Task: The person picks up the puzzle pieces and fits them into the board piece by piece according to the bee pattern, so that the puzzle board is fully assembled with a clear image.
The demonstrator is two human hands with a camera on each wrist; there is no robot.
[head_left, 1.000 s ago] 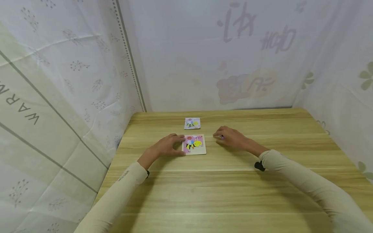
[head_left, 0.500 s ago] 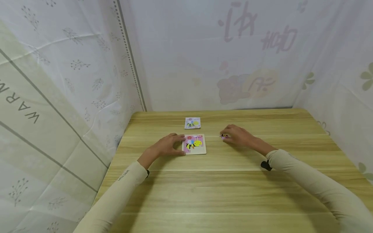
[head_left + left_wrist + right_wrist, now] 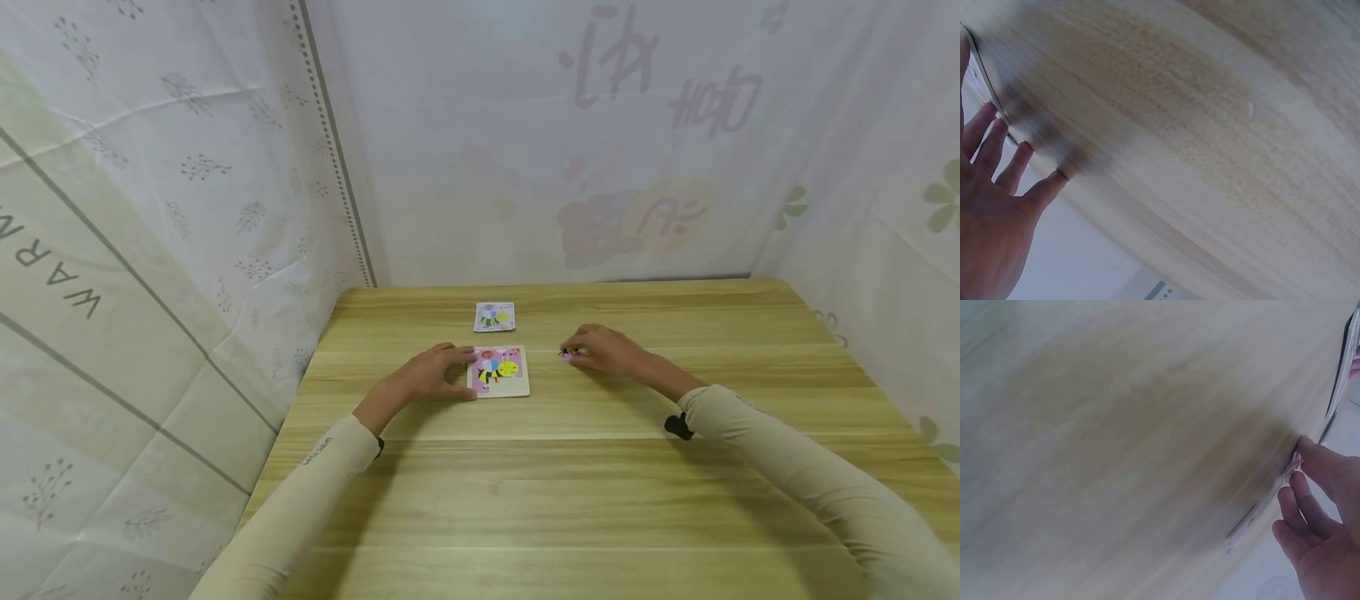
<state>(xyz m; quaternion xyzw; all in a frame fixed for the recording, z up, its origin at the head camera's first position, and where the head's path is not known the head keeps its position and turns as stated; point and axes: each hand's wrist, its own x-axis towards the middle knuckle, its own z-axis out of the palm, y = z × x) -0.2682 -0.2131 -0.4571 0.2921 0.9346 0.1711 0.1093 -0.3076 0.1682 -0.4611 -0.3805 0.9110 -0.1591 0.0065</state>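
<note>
A square puzzle board (image 3: 514, 387) with a bee picture lies mid-table; its lower right part shows bare pale backing. My left hand (image 3: 431, 375) rests at the board's left edge, thumb and fingers spread and fairly straight, touching it. To the right of the board, my right hand (image 3: 609, 351) pinches a small purple puzzle piece (image 3: 567, 357) between thumb and fingertips, low over the table. In the right wrist view the pinched piece is mostly hidden by the fingers. Another thin flat piece (image 3: 1242, 530) lies on the table near that hand in the same view.
Behind the board lies a small picture card (image 3: 494, 317) with a similar bee. The wooden table (image 3: 495, 492) ends at a rear edge in front of a hanging printed curtain (image 3: 480, 167). More curtain hangs at both sides.
My right hand first moved right, away from the board, then slightly back left; the purple piece has come more into sight in its fingers. My left hand and the board have stayed still.
</note>
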